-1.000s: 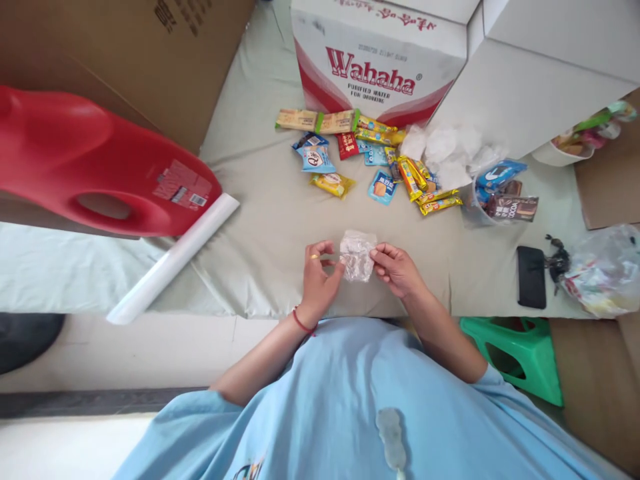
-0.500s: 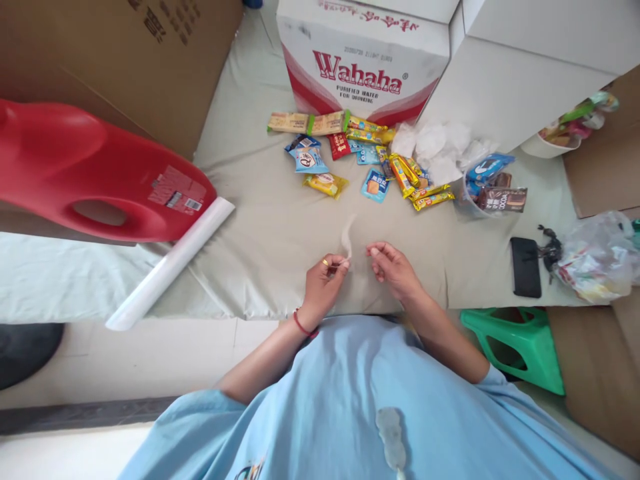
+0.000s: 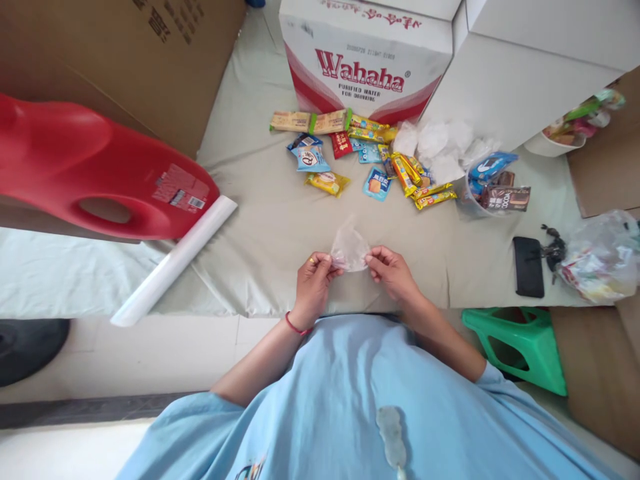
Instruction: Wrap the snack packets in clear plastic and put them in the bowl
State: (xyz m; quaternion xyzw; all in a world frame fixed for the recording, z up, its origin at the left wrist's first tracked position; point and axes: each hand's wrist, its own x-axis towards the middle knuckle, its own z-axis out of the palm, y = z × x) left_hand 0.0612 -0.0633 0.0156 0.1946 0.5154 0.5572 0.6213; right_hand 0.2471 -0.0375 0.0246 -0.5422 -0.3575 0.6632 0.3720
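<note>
A small clear plastic bag [image 3: 350,248] is stretched between my two hands, low over the cloth-covered table. My left hand [image 3: 316,277], with a ring and a red wrist cord, pinches its left edge. The right edge is pinched between the thumb and fingers of my right hand [image 3: 391,270]. Beyond the bag lie wrapped snacks: a blue-and-white packet [image 3: 377,183], a yellow packet [image 3: 327,183], a light blue packet [image 3: 310,159] and several yellow sticks [image 3: 406,172]. A crumpled pile of clear bags [image 3: 440,148] sits behind them to the right.
A Wahaha carton [image 3: 367,73] stands at the back. On the left are a red jug [image 3: 125,173] and a white roll [image 3: 175,261]. To the right are a clear tub of snacks [image 3: 473,203], a black phone [image 3: 529,267], a filled plastic bag [image 3: 600,260] and a green stool [image 3: 520,347].
My right hand has moved left and taken hold of the bag's other edge. The bag, a narrow strip before, is now spread wide between both hands.
</note>
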